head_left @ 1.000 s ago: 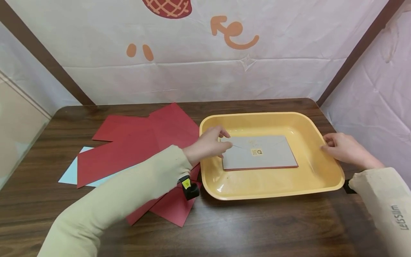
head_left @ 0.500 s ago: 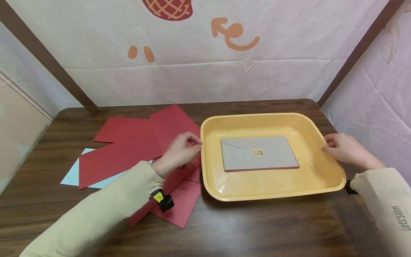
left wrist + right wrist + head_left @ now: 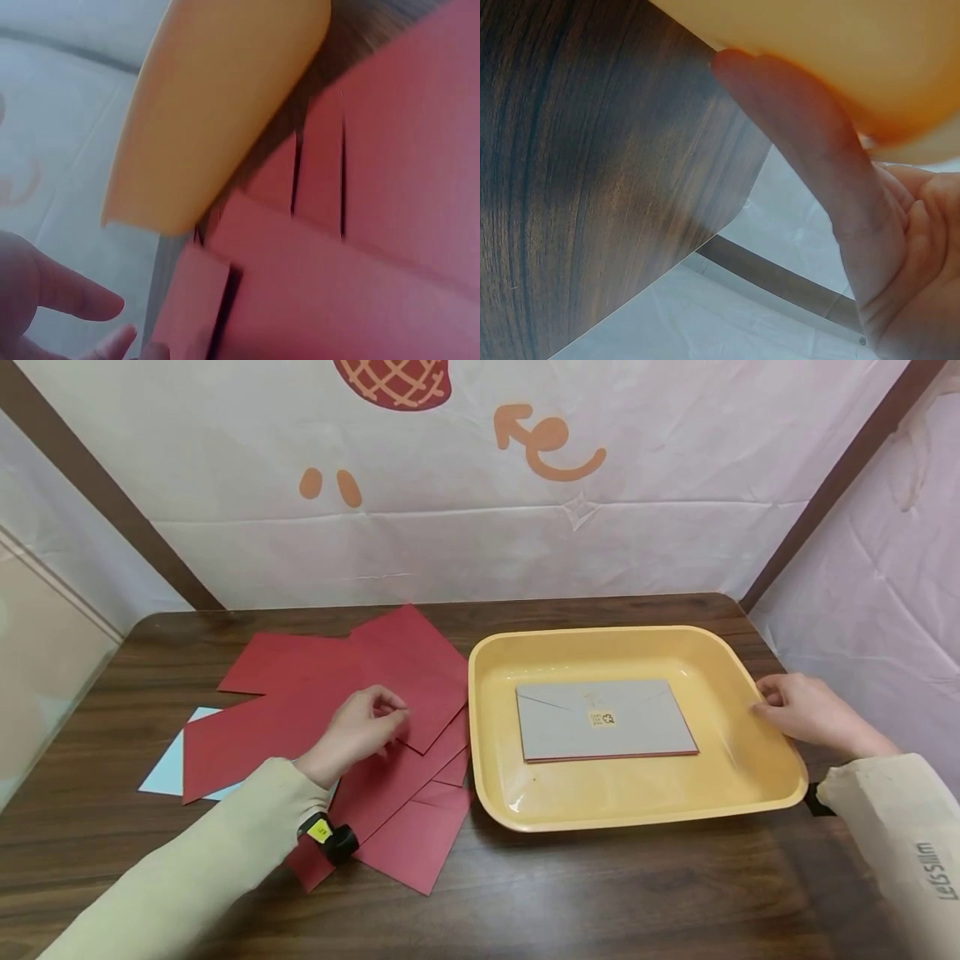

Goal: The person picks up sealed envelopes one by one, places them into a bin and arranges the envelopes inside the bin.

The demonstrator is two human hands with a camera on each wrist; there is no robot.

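Note:
Over a spread of overlapping red envelopes [image 3: 270, 727] on the left of the table is my left hand [image 3: 356, 731], its fingers loosely bent with nothing between them. In the left wrist view, the thumb and fingertips [image 3: 90, 300] are apart beside the red envelopes' edges. My right hand [image 3: 813, 714] grips the right rim of a yellow plastic tray [image 3: 600, 797]; the right wrist view shows the thumb [image 3: 795, 112] against the tray's outer side. A grey envelope [image 3: 562, 735] with a small gold sticker lies flat inside the tray, a red edge showing beneath it.
A light blue sheet [image 3: 167, 768] sticks out from under the red envelopes on the left. The dark wood table [image 3: 585, 893] ends at a pale printed cloth wall [image 3: 450, 552] behind, with another cloth [image 3: 885, 610] on the right.
My left hand has moved from above the grey envelope in the tray leftward, past the tray's left rim, to over the red envelopes. The right hand keeps its hold on the tray.

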